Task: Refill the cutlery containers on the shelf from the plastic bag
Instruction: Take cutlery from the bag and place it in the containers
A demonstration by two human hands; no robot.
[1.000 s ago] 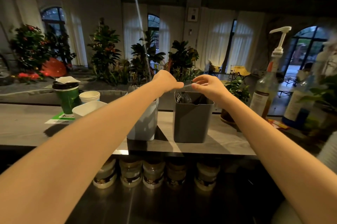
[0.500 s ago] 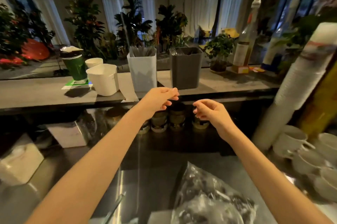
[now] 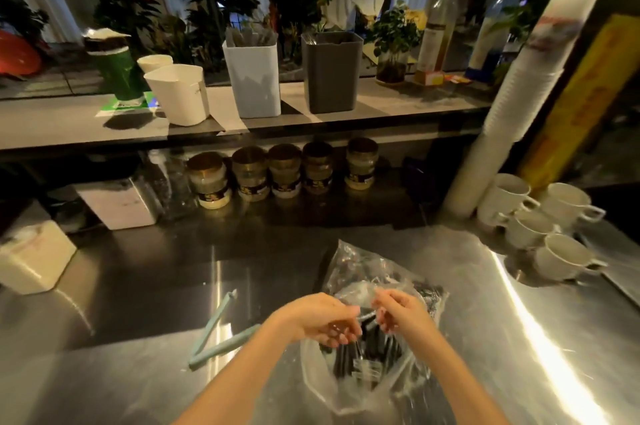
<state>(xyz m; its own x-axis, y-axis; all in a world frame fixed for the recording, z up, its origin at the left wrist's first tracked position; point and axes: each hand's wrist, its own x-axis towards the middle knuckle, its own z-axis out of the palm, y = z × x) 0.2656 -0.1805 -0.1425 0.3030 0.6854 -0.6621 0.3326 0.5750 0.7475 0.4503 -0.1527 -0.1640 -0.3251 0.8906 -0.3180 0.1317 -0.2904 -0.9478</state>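
Beneath left hand (image 3: 318, 319) and right hand (image 3: 401, 315): gripped plastic bag (image 3: 363, 272) (cutlery (image 3: 377, 346) inside).

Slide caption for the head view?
Left hand and right hand grip the mouth of the plastic bag on the steel counter; white container and grey container stand on the shelf.

left grip (image 3: 322, 319), right grip (image 3: 401, 315) — bare, bare forearms (image 3: 242, 376)

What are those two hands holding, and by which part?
The left hand and right hand both pinch the plastic bag at the rim of its open mouth, one grip on each side. Blur hides whether they also hold cutlery.
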